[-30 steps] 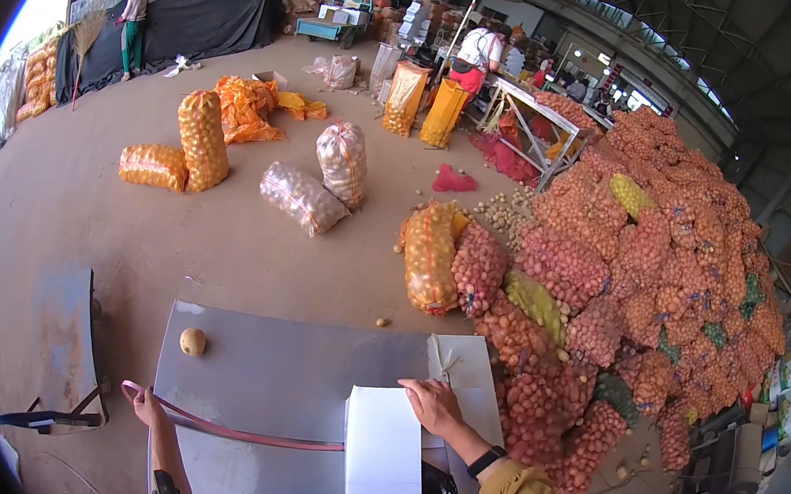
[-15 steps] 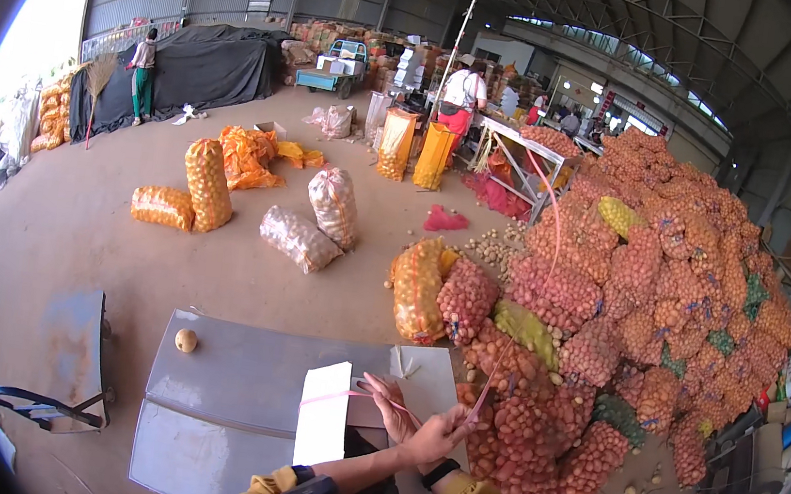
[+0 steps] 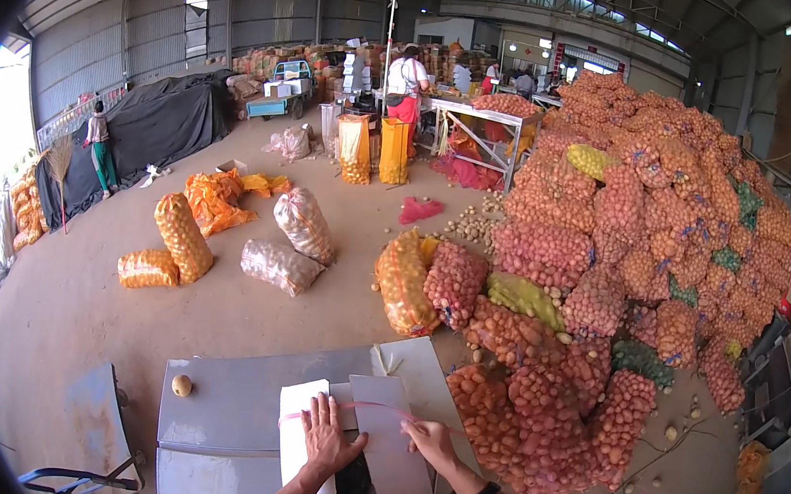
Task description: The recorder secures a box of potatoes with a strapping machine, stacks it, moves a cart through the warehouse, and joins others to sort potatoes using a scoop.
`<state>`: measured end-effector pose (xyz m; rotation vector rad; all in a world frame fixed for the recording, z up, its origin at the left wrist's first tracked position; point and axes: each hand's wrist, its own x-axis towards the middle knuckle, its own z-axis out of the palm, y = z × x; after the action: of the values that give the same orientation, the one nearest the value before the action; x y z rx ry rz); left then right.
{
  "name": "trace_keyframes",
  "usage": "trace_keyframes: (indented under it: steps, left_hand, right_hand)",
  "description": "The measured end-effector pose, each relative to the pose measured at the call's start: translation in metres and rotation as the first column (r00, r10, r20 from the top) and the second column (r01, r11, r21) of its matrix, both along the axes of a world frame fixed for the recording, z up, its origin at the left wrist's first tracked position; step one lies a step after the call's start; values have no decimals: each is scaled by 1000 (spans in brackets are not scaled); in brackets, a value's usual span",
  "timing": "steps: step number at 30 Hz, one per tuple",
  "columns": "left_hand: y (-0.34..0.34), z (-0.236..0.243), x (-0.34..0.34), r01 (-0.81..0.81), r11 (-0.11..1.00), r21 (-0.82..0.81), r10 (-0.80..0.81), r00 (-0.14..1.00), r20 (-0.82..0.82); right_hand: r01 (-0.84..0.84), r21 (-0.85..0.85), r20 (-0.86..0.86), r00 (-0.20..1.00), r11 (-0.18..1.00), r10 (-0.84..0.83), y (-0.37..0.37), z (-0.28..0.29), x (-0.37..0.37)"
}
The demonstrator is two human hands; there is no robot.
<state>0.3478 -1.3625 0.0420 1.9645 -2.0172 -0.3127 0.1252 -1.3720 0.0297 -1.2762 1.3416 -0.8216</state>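
My left hand [image 3: 327, 439] lies with fingers spread on the white cardboard flap [image 3: 296, 455] of a box, its fingertips near a pink strap [image 3: 364, 403] stretched across the top. To its right, my right hand [image 3: 431, 446] pinches the strap beside a grey-brown cardboard flap [image 3: 393, 486]. A dark opening shows between the flaps, partly hidden by my left hand. The box is on a grey metal surface [image 3: 216, 407], where a single round, tan potato [image 3: 182, 385] rests at the left.
A huge pile of mesh sacks [image 3: 641, 236] fills the right, with loose produce around it. Filled orange sacks [image 3: 184, 238] and white sacks [image 3: 301, 222] stand and lie ahead. A rusty trolley [image 3: 93, 418] is at lower left. Co-workers [image 3: 404, 82] are farther back, one beside a dark tarp [image 3: 169, 138].
My hands were crossed at the right with the strap half a second ago. My left hand has moved left and spread onto the white flap; my right hand still grips the strap. The view has shifted.
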Motion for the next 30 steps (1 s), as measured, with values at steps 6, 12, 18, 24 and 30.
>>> trace_keyframes:
  steps: [6,12,18,24,30]
  left_hand:
    - [4,-7,0,120,977,-177,-126,992,-25]
    - [4,-1,-3,197,967,-159,-195,980,29]
    - [4,0,-5,209,956,-207,-199,978,69]
    - [2,4,-7,221,959,-176,-210,974,81]
    - [4,1,-10,250,957,-147,-234,965,115]
  right_hand:
    - [-297,-549,-690,688,781,-224,-35,-37,-15]
    - [-398,-430,-863,446,810,-239,-66,-65,-74]
    - [-152,-475,-870,228,867,-437,1,-71,-275]
    - [269,-372,-925,-27,888,-379,68,-108,-427]
    - [237,-596,-676,368,768,-638,24,-110,-373]
